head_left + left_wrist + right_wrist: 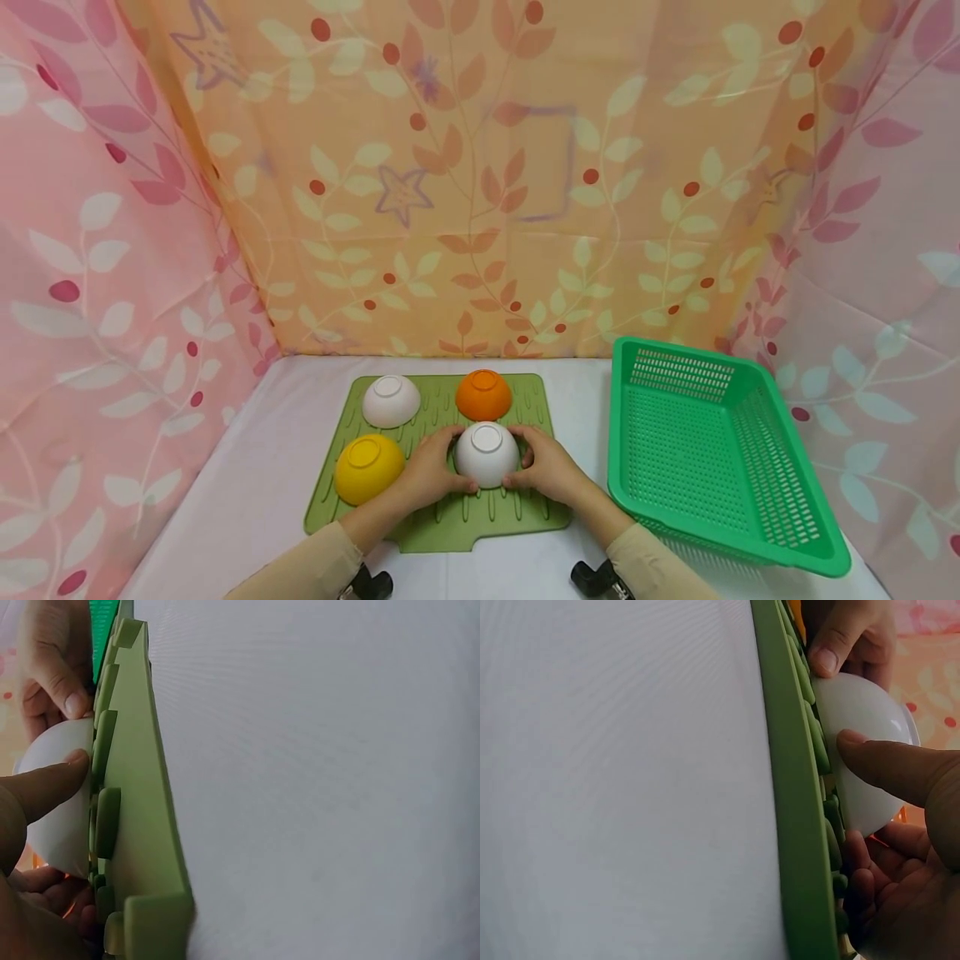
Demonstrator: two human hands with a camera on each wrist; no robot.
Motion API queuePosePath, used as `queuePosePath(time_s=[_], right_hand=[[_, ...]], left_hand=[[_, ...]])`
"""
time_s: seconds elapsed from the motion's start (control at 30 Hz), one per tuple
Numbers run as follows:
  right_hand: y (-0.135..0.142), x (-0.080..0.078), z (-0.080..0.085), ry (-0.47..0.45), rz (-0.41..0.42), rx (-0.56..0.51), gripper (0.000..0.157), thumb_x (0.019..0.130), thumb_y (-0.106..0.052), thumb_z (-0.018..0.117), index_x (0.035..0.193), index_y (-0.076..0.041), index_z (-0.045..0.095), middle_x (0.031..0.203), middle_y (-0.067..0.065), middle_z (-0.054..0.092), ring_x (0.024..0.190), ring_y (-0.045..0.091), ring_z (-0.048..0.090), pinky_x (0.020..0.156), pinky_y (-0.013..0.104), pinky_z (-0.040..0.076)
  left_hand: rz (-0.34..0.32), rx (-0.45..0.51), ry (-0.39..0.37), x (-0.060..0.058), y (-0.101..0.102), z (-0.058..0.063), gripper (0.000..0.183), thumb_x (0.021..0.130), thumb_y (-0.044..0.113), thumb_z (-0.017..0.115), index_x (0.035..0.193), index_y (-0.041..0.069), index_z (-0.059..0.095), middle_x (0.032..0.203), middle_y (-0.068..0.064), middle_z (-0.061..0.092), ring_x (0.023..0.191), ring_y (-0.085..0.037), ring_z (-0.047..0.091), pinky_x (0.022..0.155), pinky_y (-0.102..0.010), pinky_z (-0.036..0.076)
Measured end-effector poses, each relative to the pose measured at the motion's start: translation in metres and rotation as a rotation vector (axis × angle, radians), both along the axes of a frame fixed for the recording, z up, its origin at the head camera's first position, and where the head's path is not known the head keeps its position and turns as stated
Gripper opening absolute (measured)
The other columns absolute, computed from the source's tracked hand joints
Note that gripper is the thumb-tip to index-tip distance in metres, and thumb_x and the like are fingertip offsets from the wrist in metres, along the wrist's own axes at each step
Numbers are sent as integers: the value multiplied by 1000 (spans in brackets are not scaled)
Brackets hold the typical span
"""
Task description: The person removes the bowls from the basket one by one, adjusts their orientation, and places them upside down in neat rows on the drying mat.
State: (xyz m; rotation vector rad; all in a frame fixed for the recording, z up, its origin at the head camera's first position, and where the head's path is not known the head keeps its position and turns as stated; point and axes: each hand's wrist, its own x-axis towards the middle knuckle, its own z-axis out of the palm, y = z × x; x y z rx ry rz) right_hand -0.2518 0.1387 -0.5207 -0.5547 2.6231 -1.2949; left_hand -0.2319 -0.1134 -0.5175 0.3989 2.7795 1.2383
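Note:
A white bowl sits upside down, its foot ring up, on the front right part of a green ridged drying mat. My left hand holds it from the left and my right hand from the right. In the left wrist view the left thumb lies along the bowl's side near the rim. The right wrist view has the right thumb against the wall of the bowl, with curled fingers at the rim by the mat.
Also upturned on the mat are an orange bowl just behind, a pale bowl at back left and a yellow bowl beside my left hand. A green plastic basket stands right of the mat. Patterned cloth walls enclose the white table.

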Motion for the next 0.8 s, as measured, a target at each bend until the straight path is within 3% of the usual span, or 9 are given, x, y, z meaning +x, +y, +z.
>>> queuePosePath(time_s=[0.33,0.6,0.8], right_hand=[[-5,1,3,-23,-20,-6,90,74,-23,94,148,-3,48,107,9,55,85,22,53,62,27,46],[-8,8,7,2,-49,17,91,74,-22,94,149,-3,47,123,11,55,98,26,55,72,30,48],[-10,17,11,15,-66,13,93,74,-23,94,151,-4,45,143,18,49,110,29,61,86,40,55]], left_hand=[[-4,-10,-16,-5,-2,0,95,69,35,97,146,6,50,146,-14,56,133,-35,47,113,-59,38],[-6,36,-32,-5,-5,-1,92,71,33,96,146,6,50,147,-14,55,137,-38,45,115,-64,33],[-14,99,-55,-2,-10,3,82,77,32,92,145,9,52,146,-13,55,134,-38,51,109,-60,44]])
